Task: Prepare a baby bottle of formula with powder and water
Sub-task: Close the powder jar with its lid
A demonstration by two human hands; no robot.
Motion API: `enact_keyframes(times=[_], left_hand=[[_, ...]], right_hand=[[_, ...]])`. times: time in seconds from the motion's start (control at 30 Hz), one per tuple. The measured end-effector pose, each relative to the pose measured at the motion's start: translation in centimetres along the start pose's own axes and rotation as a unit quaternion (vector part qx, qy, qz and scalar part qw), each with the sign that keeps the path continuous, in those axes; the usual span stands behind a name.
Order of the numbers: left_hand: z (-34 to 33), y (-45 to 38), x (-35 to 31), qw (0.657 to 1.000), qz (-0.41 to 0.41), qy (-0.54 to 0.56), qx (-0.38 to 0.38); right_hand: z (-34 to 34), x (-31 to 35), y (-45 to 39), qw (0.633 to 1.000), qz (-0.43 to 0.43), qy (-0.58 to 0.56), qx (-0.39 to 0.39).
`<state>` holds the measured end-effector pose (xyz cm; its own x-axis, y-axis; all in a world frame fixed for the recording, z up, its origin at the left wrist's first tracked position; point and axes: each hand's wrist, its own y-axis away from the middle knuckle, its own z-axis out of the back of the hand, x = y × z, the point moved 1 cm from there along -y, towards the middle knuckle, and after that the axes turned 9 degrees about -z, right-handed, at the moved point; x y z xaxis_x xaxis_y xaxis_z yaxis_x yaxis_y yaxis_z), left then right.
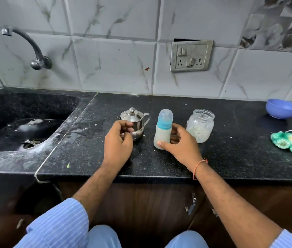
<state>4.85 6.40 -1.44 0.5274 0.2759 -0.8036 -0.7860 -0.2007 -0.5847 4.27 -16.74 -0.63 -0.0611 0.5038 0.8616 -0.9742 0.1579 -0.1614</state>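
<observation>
A baby bottle (163, 130) with a blue collar and clear cap stands upright on the black counter (231, 158), filled with milky white liquid. My right hand (181, 145) wraps its lower part, thumb on the front and fingers behind. To its right stands a lidless glass jar (201, 125) holding white powder. Left of the bottle is a small steel pot (136, 120) with a lid and handle. My left hand (118, 142) hovers just in front of the pot with its fingers curled in, holding nothing that I can see.
A black sink (22, 129) with a wall tap (34, 49) lies at the left. A blue bowl (282, 108) sits at the far right, with a green scrubber (288, 142) in front of it. A switch and socket plate (190, 55) is on the tiled wall.
</observation>
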Motion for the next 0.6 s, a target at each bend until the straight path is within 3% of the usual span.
enact_keyframes(times=[0.13, 0.37, 0.6], left_hand=[[0.3, -0.3, 0.3, 0.997, 0.050, -0.011, -0.058], [0.0, -3.5, 2.2, 0.983, 0.141, -0.038, 0.109], [0.1, -5.7, 3.4, 0.981, 0.112, -0.066, 0.144]], right_hand=[[0.0, 0.2, -0.3, 1.000, -0.001, 0.015, 0.002], [-0.5, 0.0, -2.3, 1.000, -0.005, 0.015, 0.006], [-1.1, -0.6, -5.0, 0.999, 0.005, 0.031, 0.022]])
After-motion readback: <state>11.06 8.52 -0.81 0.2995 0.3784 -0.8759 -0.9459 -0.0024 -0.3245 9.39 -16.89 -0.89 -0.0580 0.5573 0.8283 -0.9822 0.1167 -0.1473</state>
